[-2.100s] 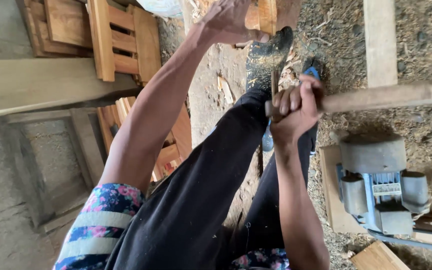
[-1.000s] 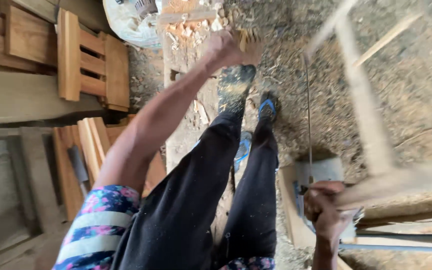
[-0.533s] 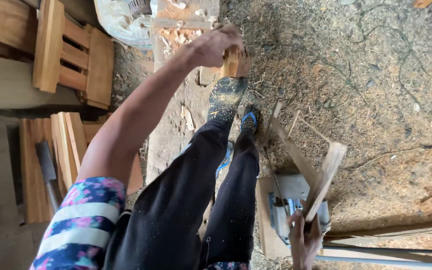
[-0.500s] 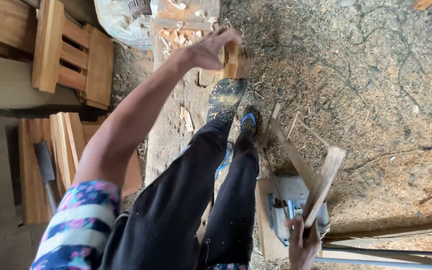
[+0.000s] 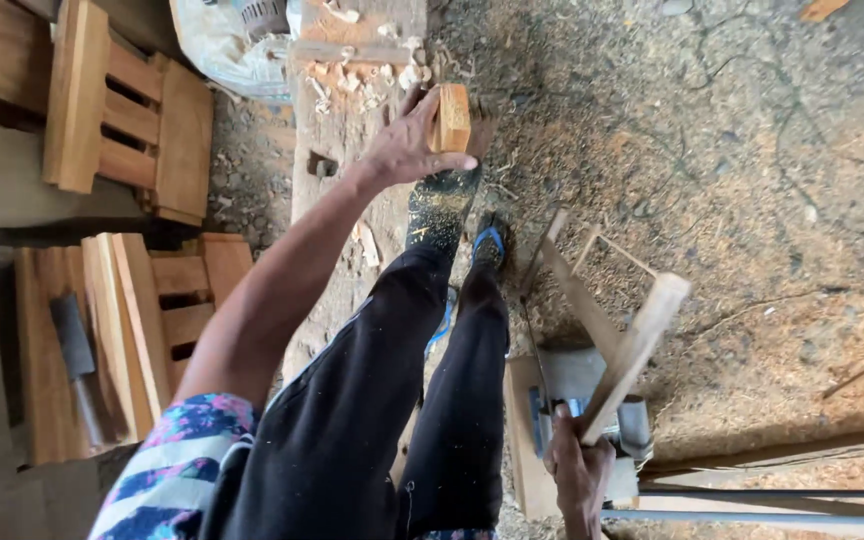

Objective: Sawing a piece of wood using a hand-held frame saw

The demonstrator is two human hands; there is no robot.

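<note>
Two hands busy, left hand fingers around wood block, right hand gripping wooden frame

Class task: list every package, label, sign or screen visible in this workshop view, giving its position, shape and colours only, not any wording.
Sack: top of the view, left of the plank's far end, slumped whitish woven bag with a darker printed patch near its top.
No signs or screens show.
</note>
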